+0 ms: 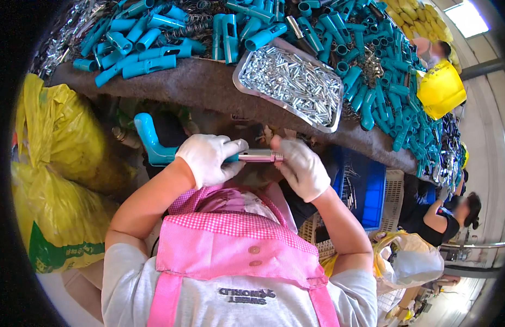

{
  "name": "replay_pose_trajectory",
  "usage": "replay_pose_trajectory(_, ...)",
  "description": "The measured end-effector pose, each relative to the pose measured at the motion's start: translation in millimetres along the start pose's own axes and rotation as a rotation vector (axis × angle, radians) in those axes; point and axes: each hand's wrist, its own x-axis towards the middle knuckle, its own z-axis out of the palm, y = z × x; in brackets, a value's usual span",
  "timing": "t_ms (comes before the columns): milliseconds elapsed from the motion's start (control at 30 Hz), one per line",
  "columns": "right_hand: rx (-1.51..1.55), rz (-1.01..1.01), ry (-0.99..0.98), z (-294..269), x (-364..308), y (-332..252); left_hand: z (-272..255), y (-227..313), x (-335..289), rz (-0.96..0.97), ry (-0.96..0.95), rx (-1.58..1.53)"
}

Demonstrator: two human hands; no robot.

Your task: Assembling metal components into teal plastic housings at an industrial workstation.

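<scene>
My left hand [209, 159], in a white glove, is closed around a teal tool body with a curved handle [148, 136]. The handle sticks out to the left of that hand. A shiny metal shaft [255, 156] runs out of the body to the right, ending in a wider, ridged collar [277, 156]. At that collar my right hand [304, 170], also gloved, has its thumb and fingers closed about the end. Part of the end is hidden behind the fingers. Both hands are just above my lap, before the bench edge.
On the bench [203, 79], a metal tray [288, 84] holds many small metal pins. Teal tubes [160, 62] and springs [201, 24] are heaped around it. Yellow sacks [62, 191] stand at left. A blue crate [375, 196] is at right, with people [435, 218] working beyond.
</scene>
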Motion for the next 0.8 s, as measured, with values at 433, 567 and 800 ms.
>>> replay_pose_trajectory(433,1.160,0.305,-0.094,-4.0,-11.8,11.5,-6.3,7.6,4.7,-0.275,-0.305,-0.552)
replay_pose_trajectory(567,1.481,0.280,0.117,18.4,-13.7,9.5,8.4,6.6,5.0,-0.218,-0.275,-0.744)
replay_pose_trajectory(800,1.255,0.411,0.617,40.1,7.0,-8.1,13.3,23.3,12.6,-0.219,0.130,-0.440)
